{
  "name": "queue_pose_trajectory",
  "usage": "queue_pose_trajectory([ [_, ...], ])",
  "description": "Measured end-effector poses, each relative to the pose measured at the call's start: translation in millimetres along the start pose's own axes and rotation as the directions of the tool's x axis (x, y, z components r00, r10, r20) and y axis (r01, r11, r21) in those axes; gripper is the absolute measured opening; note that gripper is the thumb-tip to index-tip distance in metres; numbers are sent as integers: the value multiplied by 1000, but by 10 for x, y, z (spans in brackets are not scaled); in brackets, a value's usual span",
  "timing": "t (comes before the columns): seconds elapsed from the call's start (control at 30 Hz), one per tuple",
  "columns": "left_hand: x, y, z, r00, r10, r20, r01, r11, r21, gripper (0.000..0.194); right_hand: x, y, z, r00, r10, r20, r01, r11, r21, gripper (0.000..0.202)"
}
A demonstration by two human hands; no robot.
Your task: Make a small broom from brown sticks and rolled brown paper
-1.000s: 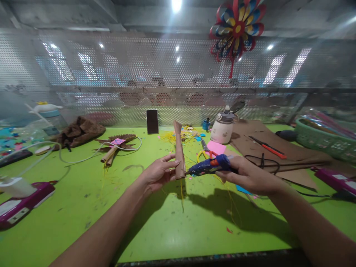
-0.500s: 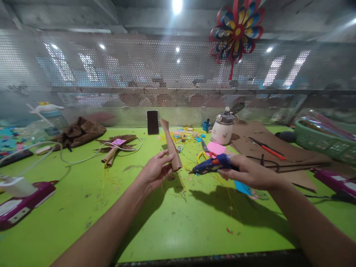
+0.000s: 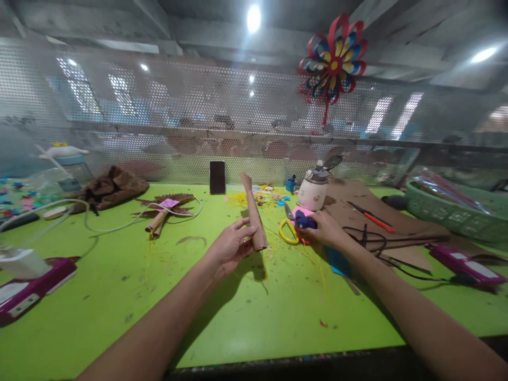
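Observation:
In the head view, my left hand (image 3: 234, 242) grips a rolled brown paper tube (image 3: 256, 222) near its lower end; the tube leans away from me. My right hand (image 3: 326, 230) is wrapped round a dark blue glue gun (image 3: 305, 220), low over the table at the right of the tube. Under and beside the glue gun lie scissors (image 3: 289, 232) with a yellow and a red handle loop. A pink paper piece (image 3: 300, 209) shows behind the gun, partly covered. Blue paper (image 3: 335, 260) lies below my right wrist.
A white bottle (image 3: 313, 191) stands behind my right hand. Brown paper sheets with a red-handled knife (image 3: 371, 216) lie at right, near a green basket (image 3: 456, 203). Left are a brown paper figure (image 3: 162, 211), a white cable and a purple power strip (image 3: 35, 288). A phone (image 3: 217, 178) stands behind.
My right hand has moved the glue gun away from the tube, back and down beside the scissors. My left hand with the tube has shifted slightly right. The view has tilted a little.

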State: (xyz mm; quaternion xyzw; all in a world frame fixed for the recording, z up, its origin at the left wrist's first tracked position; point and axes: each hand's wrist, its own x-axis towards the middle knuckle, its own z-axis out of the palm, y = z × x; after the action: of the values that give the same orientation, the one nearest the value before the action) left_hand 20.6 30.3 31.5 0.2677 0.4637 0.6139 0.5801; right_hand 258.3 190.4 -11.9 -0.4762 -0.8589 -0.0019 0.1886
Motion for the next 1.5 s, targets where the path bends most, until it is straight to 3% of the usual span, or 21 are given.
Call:
queue_pose_trajectory([
  [0.13, -46, 0, 21, 1000, -20, 3, 20, 1000, -8, 29, -28, -34, -8, 1000, -27, 8, 27, 1000, -2, 42],
  [0.23, -74, 17, 26, 1000, 12, 22, -12, 1000, -17, 32, -98, -188, -205, 998, -54, -36, 55, 998, 16, 31],
  [0.3, -77, 22, 20, 997, 57, 43, -57, 998, -17, 34, -180, -410, -369, 993, -100, -69, 109, 982, 155, 25],
  [0.43, -46, -4, 0, 976, 199, 87, -192, 978, -78, 40, -387, -1012, -566, 961, -276, 37, 188, 742, 643, 29],
  [0.53, -22, -44, 0, 956, 277, 98, -266, 957, -116, 45, -490, -1370, -518, 966, -250, 60, 119, 643, 757, 31],
  [0.63, -17, -82, 16, 947, 308, 91, -297, 947, -120, 45, -516, -1547, -379, 990, -140, -28, 110, 623, 774, 36],
  [0.8, -60, -103, 55, 957, 290, 14, -287, 954, -89, 40, -510, -1594, -198, 966, -40, -255, 217, 662, 717, 24],
  [0.97, -127, -93, 102, 958, 286, 34, -282, 954, -99, 35, -535, -1534, -130, 926, -11, -379, 272, 716, 643, 21],
  [1.17, -137, -96, 126, 963, 266, 35, -260, 957, -128, 28, -555, -1457, -106, 901, -29, -434, 322, 716, 620, 21],
  [1.5, -142, -55, 92, 962, 245, 120, -226, 962, -156, 13, -609, -1440, -105, 904, -48, -424, 329, 711, 621, 19],
])
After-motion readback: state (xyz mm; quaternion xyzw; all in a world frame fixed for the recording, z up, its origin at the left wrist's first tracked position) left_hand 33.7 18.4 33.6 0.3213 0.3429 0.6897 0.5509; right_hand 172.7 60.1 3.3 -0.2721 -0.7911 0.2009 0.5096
